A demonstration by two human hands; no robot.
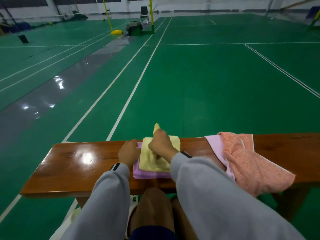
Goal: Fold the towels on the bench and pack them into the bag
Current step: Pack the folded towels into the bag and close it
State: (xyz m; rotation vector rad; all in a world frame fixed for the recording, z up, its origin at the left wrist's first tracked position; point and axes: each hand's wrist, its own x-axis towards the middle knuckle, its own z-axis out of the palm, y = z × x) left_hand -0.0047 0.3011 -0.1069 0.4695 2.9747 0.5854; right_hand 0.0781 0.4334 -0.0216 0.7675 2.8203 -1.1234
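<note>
- While folded square, the yellow towel (pixel 155 161) lies on the purple towel (pixel 150 175) at the middle of the bench (pixel 78 161); one yellow corner stands up at its far edge.
- Both forearms reach forward, the right crossing the stack.
- My right hand (pixel 161 142) pinches that raised corner.
- My left hand (pixel 129 151) rests at the purple towel's left edge, fingers curled; I cannot tell whether it grips.
</note>
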